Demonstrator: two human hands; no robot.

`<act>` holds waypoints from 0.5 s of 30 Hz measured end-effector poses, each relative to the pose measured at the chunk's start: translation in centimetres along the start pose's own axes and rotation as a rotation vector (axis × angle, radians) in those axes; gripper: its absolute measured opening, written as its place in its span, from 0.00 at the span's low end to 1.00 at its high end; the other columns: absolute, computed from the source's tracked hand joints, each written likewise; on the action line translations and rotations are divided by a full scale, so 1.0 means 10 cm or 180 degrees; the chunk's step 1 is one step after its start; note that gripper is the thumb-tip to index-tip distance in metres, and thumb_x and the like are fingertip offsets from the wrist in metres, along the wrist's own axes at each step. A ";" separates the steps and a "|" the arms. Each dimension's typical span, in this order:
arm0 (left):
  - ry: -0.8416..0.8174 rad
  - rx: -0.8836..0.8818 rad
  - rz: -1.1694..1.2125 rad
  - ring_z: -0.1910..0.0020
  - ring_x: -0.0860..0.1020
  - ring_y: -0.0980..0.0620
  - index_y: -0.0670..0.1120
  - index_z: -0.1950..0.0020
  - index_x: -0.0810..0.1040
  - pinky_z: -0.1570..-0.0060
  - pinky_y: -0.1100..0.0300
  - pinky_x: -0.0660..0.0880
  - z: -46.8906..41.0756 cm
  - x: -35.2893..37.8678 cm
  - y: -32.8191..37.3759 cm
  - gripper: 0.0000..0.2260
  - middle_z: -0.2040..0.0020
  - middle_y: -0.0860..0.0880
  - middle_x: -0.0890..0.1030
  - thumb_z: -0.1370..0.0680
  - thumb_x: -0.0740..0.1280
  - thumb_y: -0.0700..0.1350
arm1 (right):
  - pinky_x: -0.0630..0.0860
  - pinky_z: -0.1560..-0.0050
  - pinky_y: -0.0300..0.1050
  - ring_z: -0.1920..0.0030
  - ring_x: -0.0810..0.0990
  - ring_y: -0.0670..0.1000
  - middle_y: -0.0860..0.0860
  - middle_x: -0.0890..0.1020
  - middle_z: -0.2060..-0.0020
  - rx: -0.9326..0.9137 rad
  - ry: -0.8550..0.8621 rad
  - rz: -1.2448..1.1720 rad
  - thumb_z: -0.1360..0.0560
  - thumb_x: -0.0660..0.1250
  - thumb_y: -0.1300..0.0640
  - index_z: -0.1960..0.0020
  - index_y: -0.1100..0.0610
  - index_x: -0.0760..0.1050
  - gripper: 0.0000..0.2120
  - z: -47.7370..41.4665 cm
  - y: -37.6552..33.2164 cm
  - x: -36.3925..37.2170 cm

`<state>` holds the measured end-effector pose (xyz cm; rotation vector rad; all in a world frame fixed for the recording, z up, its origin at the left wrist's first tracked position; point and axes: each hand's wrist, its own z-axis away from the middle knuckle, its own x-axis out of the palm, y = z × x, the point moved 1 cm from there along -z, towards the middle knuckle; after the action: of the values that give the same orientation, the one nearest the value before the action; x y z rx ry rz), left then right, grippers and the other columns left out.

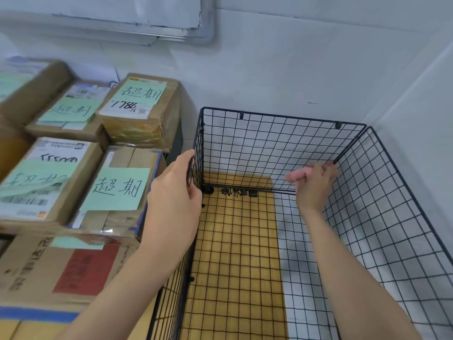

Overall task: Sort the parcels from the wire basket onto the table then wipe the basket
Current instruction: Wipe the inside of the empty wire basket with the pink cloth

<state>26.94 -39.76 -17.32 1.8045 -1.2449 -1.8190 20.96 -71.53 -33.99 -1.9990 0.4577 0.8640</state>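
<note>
Wire basket (392,192): black mesh, open-topped, set against a white wall. No parcel shows inside, so the sorting looks done and wiping is the step in hand.
Parcels (137,111): brown cartons stacked just left of the basket, most carrying green notes (120,190). The surface beneath them is hidden.
Yellow panel (232,241): lies under the basket's mesh floor and is seen through it. Probably best wiped last, after the walls.
Left hand (174,192): fingers curled round the wire of the left wall near the far-left corner, bracing it. A firm hold matters, since light mesh would likely flex or slide under rubbing.
Right hand (316,185): closed on the cloth, pressed to the back panel close to the far-right corner, below the rim.
Pink cloth (297,175): bunched, partly showing past the fingers. Wipe row by row from the top down, wrapping it round the wires instead of skimming them. It may snag at the joints and the clips (241,115).
</note>
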 end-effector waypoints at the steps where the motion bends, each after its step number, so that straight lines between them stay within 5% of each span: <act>1: -0.0011 -0.0018 0.0021 0.54 0.76 0.59 0.53 0.26 0.69 0.54 0.62 0.74 0.00 0.00 0.01 0.25 0.48 0.55 0.78 0.21 0.64 0.36 | 0.73 0.38 0.55 0.27 0.65 0.62 0.59 0.65 0.29 0.0161 0.0019 -0.0015 0.23 0.66 0.65 0.41 0.60 0.72 0.12 0.00 0.00 0.01; 5: -0.0037 -0.0085 0.0050 0.57 0.76 0.58 0.53 0.26 0.68 0.59 0.63 0.73 0.00 -0.02 0.02 0.25 0.51 0.55 0.76 0.21 0.63 0.36 | 0.73 0.36 0.58 0.27 0.65 0.63 0.60 0.61 0.25 0.0479 -0.0620 0.0238 0.22 0.65 0.62 0.39 0.61 0.74 0.12 0.47 0.25 0.23; 8: -0.0040 -0.0084 0.0068 0.56 0.77 0.58 0.53 0.26 0.68 0.57 0.63 0.74 0.01 -0.02 0.03 0.25 0.51 0.54 0.77 0.21 0.63 0.36 | 0.77 0.48 0.54 0.34 0.71 0.66 0.63 0.66 0.30 0.0662 -0.0847 0.0330 0.22 0.66 0.60 0.38 0.58 0.74 0.13 0.78 0.38 0.34; 11: -0.0038 -0.0076 0.0061 0.54 0.78 0.56 0.52 0.26 0.69 0.55 0.61 0.76 -0.01 -0.01 0.02 0.24 0.50 0.51 0.79 0.21 0.63 0.36 | 0.80 0.46 0.58 0.36 0.73 0.66 0.65 0.67 0.32 0.0484 -0.0879 0.0485 0.23 0.67 0.60 0.36 0.56 0.75 0.15 0.72 0.29 0.37; 15: -0.0009 -0.0094 0.0070 0.52 0.79 0.54 0.53 0.27 0.70 0.52 0.57 0.79 -0.01 0.00 0.03 0.24 0.50 0.51 0.79 0.21 0.63 0.36 | 0.77 0.47 0.52 0.41 0.77 0.59 0.57 0.79 0.44 0.0020 -0.1163 0.0325 0.24 0.69 0.61 0.35 0.55 0.75 0.17 0.77 -0.28 0.61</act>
<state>26.90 -39.95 -17.07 1.7662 -1.2278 -1.8192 23.81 -63.49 -39.58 -1.7713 0.3527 1.2598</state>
